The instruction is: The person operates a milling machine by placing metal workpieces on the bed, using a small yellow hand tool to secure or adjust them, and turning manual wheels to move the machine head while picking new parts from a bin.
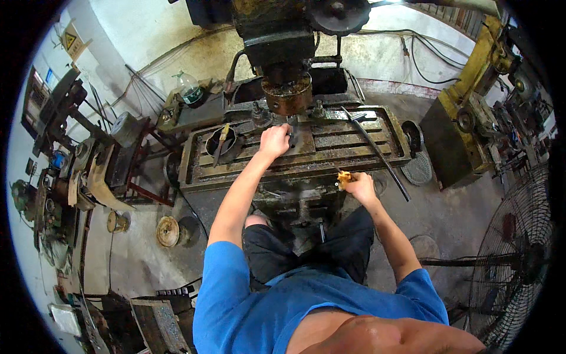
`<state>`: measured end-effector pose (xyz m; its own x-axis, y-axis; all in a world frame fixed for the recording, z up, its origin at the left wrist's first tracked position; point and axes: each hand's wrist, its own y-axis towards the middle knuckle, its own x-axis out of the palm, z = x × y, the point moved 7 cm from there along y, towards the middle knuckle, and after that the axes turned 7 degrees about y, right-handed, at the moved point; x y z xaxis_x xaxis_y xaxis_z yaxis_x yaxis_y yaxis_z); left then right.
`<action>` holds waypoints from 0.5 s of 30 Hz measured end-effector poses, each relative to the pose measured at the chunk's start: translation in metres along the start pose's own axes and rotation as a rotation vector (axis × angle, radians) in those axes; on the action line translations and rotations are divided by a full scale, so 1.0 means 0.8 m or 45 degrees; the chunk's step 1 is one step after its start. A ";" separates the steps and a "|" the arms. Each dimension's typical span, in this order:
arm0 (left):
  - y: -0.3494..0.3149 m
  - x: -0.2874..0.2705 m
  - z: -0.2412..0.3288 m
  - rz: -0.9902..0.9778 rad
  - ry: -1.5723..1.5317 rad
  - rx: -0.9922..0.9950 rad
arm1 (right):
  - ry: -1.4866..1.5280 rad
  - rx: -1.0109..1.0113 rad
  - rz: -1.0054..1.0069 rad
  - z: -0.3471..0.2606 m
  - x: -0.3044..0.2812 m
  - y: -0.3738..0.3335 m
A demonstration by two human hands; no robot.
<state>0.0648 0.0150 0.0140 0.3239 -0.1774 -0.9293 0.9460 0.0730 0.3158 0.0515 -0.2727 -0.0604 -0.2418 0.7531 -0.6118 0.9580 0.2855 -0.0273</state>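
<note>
My left hand is closed just below the spindle head of a drilling or milling machine. A dark bit shows at its fingers, too hidden to name. In front of the slotted machine table, near its front edge, my right hand pinches a small yellow-brown piece; its kind is unclear. Left of my left hand, a cut-open dark container stands on the table with a brush in it. Metal chips lie scattered over the table's slots.
A long metal bar slants across the table's right side, past its front edge. Behind on the left stands a clear plastic bottle. A caged fan is at the lower right. A round tin stands on the floor at left.
</note>
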 end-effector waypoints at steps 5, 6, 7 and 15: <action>0.024 0.014 0.008 0.060 -0.027 -0.017 | 0.072 -0.147 -0.034 -0.011 -0.035 -0.018; 0.025 0.016 0.008 0.082 -0.044 -0.026 | 0.107 -0.242 -0.022 -0.010 -0.049 -0.020; 0.024 0.018 0.007 0.103 -0.060 -0.036 | 0.141 -0.337 -0.012 -0.014 -0.059 -0.023; 0.028 0.018 -0.032 0.112 -0.068 -0.410 | 0.319 -1.215 0.433 -0.223 -0.307 0.010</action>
<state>0.0901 0.0393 0.0029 0.4121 -0.2075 -0.8872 0.8650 0.3950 0.3094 0.0913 -0.3497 0.2305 -0.1119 0.9517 -0.2860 0.4879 0.3033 0.8185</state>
